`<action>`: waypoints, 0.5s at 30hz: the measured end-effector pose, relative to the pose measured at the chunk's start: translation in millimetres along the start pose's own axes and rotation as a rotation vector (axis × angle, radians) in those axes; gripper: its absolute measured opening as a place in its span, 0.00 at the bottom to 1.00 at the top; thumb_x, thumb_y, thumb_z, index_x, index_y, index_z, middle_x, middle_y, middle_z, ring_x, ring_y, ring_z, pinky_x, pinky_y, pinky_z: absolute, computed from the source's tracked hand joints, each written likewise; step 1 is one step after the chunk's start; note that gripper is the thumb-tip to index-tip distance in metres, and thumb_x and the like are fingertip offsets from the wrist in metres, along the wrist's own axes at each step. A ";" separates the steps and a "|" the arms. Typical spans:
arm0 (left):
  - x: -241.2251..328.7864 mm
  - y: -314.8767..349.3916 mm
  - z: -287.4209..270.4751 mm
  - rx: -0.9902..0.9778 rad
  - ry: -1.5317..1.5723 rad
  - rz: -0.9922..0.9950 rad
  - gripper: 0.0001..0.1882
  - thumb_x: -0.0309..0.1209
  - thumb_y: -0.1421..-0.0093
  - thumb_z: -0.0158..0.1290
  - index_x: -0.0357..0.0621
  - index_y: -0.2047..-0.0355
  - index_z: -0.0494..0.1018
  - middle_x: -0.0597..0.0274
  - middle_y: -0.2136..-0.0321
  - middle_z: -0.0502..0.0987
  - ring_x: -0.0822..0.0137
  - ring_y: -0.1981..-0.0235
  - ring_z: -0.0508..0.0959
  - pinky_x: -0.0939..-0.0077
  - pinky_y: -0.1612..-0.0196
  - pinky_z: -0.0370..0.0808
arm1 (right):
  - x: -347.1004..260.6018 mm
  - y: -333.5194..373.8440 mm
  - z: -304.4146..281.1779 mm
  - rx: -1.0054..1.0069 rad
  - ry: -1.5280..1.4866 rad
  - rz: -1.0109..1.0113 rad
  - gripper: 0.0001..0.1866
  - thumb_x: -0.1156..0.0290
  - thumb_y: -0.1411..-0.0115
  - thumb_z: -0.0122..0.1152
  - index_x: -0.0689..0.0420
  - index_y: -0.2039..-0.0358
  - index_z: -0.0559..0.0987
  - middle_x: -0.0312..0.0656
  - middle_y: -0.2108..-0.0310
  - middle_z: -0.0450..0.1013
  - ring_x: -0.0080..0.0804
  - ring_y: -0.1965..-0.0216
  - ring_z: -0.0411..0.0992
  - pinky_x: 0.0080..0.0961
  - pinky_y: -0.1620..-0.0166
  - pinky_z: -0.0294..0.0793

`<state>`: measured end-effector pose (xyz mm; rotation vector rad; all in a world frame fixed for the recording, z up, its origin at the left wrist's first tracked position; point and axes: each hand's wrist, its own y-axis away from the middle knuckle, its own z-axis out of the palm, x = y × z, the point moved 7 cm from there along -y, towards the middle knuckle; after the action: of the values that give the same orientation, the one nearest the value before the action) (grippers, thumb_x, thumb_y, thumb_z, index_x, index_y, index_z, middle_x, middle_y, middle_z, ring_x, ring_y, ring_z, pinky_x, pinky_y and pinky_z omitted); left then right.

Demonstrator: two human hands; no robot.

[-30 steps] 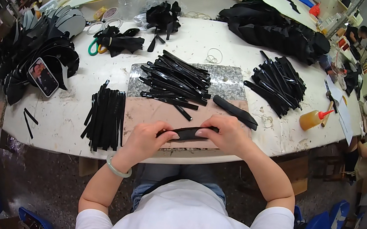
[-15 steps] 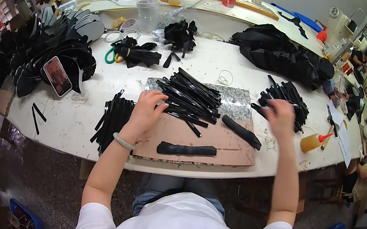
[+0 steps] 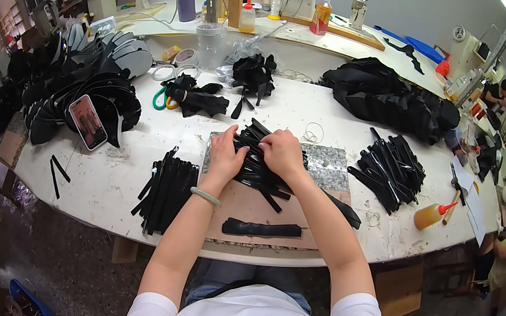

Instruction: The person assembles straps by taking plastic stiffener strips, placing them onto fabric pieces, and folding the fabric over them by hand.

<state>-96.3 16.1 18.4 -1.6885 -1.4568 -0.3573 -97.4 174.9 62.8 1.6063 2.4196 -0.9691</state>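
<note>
A pile of glossy black strips point(image 3: 257, 178) lies across the middle of the board. My left hand point(image 3: 225, 153) is at the pile's left end, with thumb and fingers closed around strip ends. From the right, my right hand point(image 3: 283, 154) comes over the top of the pile, its bent fingers gripping strips beside the left hand; the fingertips are partly hidden. One flat black piece point(image 3: 262, 229) lies on the bare pinkish part of the board point(image 3: 238, 206) nearer to me. Another black piece point(image 3: 344, 209) shows partly behind my right forearm.
More black strips form a left bundle point(image 3: 167, 193) and a right heap point(image 3: 393, 169). A phone point(image 3: 89, 121) leans on black parts at the left. Green-handled scissors point(image 3: 159, 97) lie farther back. A red-tipped glue bottle point(image 3: 430, 216) stands at the right, near a large black bundle point(image 3: 388, 101).
My right hand has left the right-hand heap and moved left onto the middle pile. My left hand stays at the pile's left end. The whole view has shifted slightly.
</note>
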 end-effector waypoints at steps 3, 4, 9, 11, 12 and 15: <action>1.1 1.2 -3.4 -0.015 -0.016 -0.010 0.31 0.31 0.49 0.62 0.43 0.45 0.67 0.51 0.53 0.74 0.49 0.50 0.68 0.58 0.44 0.64 | 7.6 2.0 -24.0 -0.050 -0.248 0.153 0.09 0.67 0.46 0.64 0.59 0.70 0.84 0.43 0.72 0.78 0.39 0.66 0.76 0.36 0.59 0.75; 4.7 0.4 -4.3 -0.017 -0.029 -0.001 0.29 0.30 0.49 0.61 0.43 0.46 0.68 0.53 0.53 0.74 0.49 0.51 0.68 0.58 0.44 0.64 | 9.6 6.3 -33.3 -0.118 -0.419 0.246 0.10 0.66 0.45 0.65 0.59 0.69 0.83 0.41 0.71 0.78 0.34 0.68 0.75 0.31 0.61 0.74; 37.3 6.2 -19.5 0.104 -0.049 0.167 0.21 0.26 0.46 0.57 0.44 0.50 0.72 0.57 0.55 0.75 0.52 0.52 0.68 0.61 0.45 0.64 | 14.5 28.6 -61.1 -0.260 -0.713 0.289 0.10 0.69 0.41 0.65 0.61 0.62 0.81 0.32 0.73 0.77 0.16 0.73 0.71 0.17 0.68 0.71; 50.9 6.0 -30.2 0.171 0.102 0.220 0.17 0.22 0.45 0.53 0.42 0.53 0.73 0.57 0.56 0.76 0.52 0.51 0.67 0.60 0.44 0.63 | 14.0 36.1 -66.9 -0.250 -0.735 0.252 0.10 0.70 0.41 0.65 0.61 0.61 0.81 0.31 0.75 0.76 0.15 0.74 0.70 0.15 0.69 0.70; 56.7 8.8 -36.7 0.200 0.069 0.254 0.13 0.23 0.40 0.51 0.39 0.54 0.74 0.59 0.59 0.77 0.59 0.56 0.71 0.66 0.49 0.68 | 14.4 44.7 -64.5 -0.311 -0.846 0.315 0.11 0.69 0.41 0.65 0.62 0.61 0.81 0.32 0.75 0.76 0.15 0.74 0.69 0.15 0.69 0.69; 39.6 20.4 -38.8 -0.029 0.634 -0.126 0.13 0.28 0.36 0.51 0.37 0.52 0.73 0.60 0.62 0.78 0.68 0.63 0.74 0.74 0.57 0.71 | 3.9 70.6 -62.4 -0.507 -0.975 0.415 0.10 0.69 0.40 0.65 0.63 0.62 0.82 0.32 0.76 0.76 0.16 0.77 0.70 0.15 0.73 0.69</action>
<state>-54.8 14.5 60.4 -1.3300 -1.0800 -0.8942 -22.1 229.6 78.7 1.0167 1.4283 -0.7179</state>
